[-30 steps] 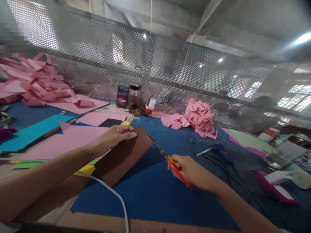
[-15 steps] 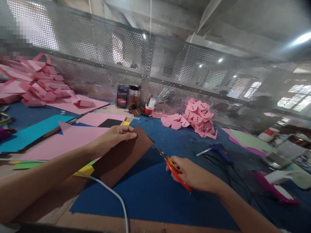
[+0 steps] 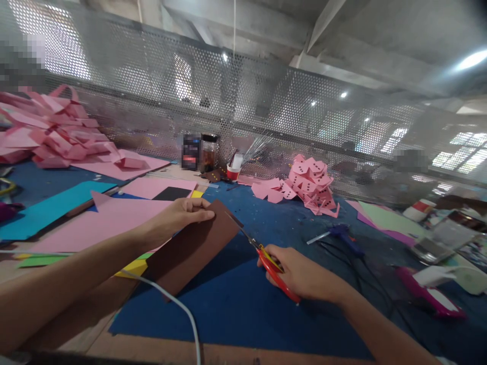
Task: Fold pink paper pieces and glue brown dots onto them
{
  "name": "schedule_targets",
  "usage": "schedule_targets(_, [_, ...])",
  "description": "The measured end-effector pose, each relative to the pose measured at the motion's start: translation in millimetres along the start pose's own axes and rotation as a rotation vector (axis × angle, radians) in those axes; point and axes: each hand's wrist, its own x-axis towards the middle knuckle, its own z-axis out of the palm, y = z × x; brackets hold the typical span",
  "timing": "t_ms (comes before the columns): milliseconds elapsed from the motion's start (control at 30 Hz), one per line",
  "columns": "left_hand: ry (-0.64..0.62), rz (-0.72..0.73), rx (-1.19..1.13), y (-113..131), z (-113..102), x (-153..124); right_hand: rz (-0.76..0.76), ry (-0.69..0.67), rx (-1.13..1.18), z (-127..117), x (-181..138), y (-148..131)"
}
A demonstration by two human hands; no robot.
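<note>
My left hand [image 3: 181, 215] pinches the far edge of a brown paper sheet [image 3: 190, 248] and holds it tilted above the blue mat [image 3: 236, 299]. My right hand [image 3: 300, 276] is closed around the red handles of a pair of scissors [image 3: 266, 258]. The scissor blades point up and left and meet the right edge of the brown sheet near its far corner. Both forearms reach in from the bottom of the view.
Pink, teal, yellow and green paper sheets [image 3: 102, 218] lie at the left. Heaps of pink cut pieces sit at the far left [image 3: 57, 137] and centre back [image 3: 312, 185]. A glue gun [image 3: 342, 235], jars [image 3: 200, 152], a red cup [image 3: 234, 170] and a perforated metal screen [image 3: 243, 111] are behind. A white cable [image 3: 182, 312] crosses the front.
My right hand with the scissors has shifted slightly left, and the blades have slid further along the brown sheet's edge. My left hand has kept its hold.
</note>
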Motion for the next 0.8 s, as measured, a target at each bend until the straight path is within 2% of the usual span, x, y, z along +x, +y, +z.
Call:
schedule_targets(300, [-0.053, 0.005, 0.031, 4.5, 4.1, -2.3, 0.001, 0.012, 0.007, 1.8, 0.9, -1.2])
schedule_targets(800, [-0.024, 0.031, 0.071, 6.6, 10.4, -4.1, -0.012, 0.022, -0.008, 6.7, 4.1, 0.0])
